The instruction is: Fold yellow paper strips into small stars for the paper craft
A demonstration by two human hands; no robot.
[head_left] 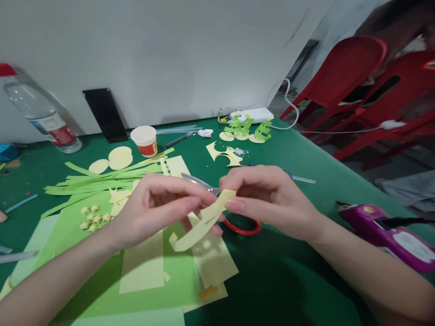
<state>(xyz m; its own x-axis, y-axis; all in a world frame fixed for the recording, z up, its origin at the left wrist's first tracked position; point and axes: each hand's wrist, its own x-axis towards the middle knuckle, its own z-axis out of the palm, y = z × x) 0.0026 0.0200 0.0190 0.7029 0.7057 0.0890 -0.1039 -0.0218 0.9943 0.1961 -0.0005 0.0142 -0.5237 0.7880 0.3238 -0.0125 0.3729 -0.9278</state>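
My right hand (272, 199) pinches one end of a pale yellow paper strip (197, 231) between thumb and index finger. The strip curves down to the left, its far end curled up. Close beside it, my left hand (166, 199) has its thumb and fingers apart, some fingertips behind the strip. Scissors (243, 232) with red handles lie partly hidden behind my hands. Beneath are pale yellow paper sheets (142, 267) on a green sheet (102, 294). Small folded paper stars (96, 218) sit left of my left hand.
Green paper strips (88, 183), yellow paper discs (120, 157) and a paper cup (144, 141) stand or lie behind my left hand. A bottle (44, 115) and phone (105, 115) are at the back left. Green paper sprigs (263, 130) stand near a power strip (253, 115). A purple glue gun (390, 235) lies right.
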